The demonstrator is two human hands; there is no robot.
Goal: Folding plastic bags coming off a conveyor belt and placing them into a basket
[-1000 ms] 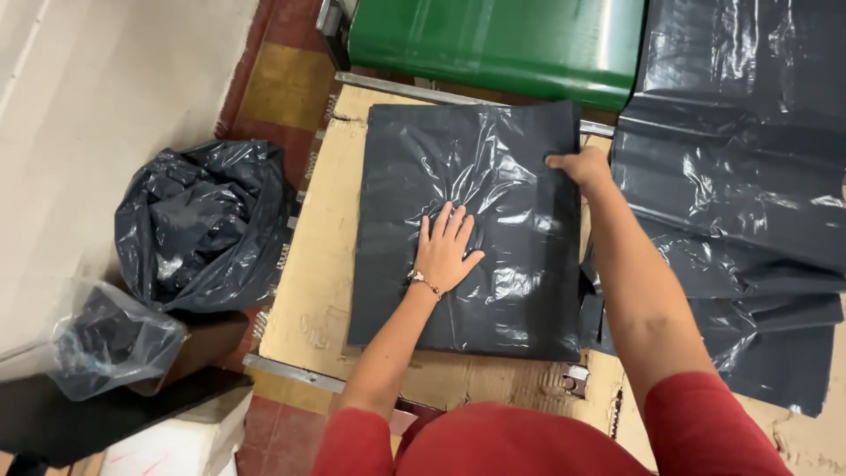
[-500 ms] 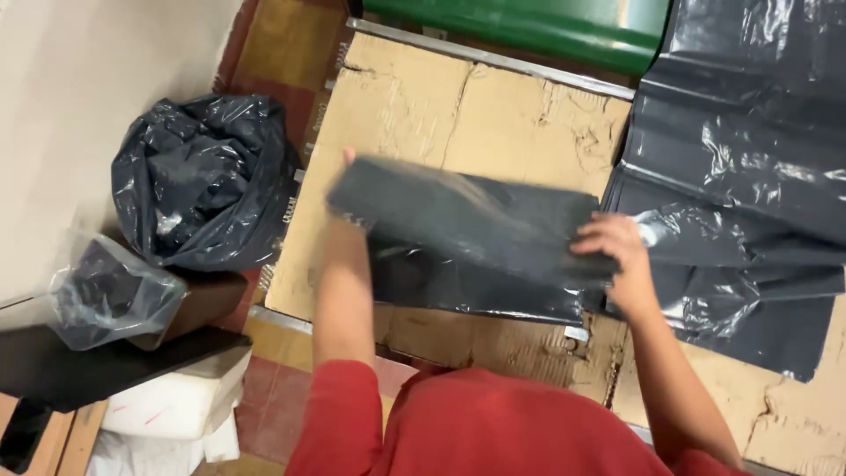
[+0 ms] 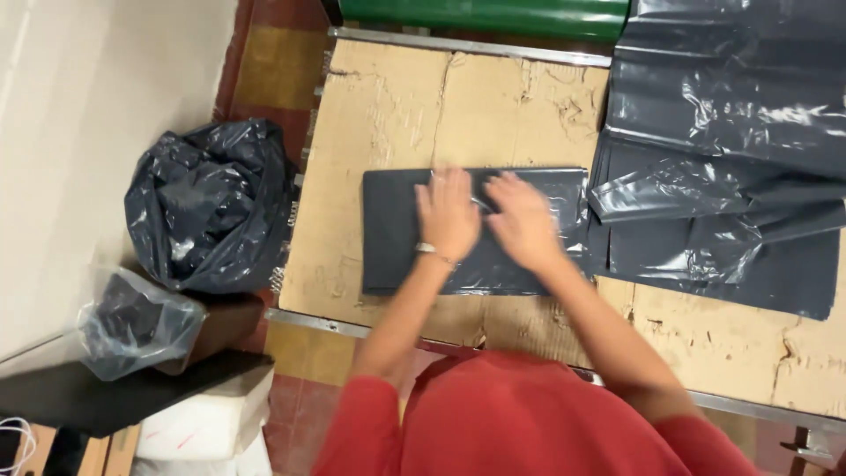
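A dark grey plastic bag, folded in half into a wide flat rectangle, lies on a cardboard-covered table. My left hand presses flat on the middle of the bag, fingers spread, a bracelet at the wrist. My right hand lies flat just to its right on the same bag and looks blurred. Neither hand grips anything.
A pile of unfolded dark plastic bags covers the table's right side. A green bin stands beyond the far edge. Left of the table sit a stuffed black bag, a smaller clear bag, a black shelf and white boxes.
The bag lay open and tall a second ago; both hands folded its far half toward me, and now they rest flat on the folded bag.
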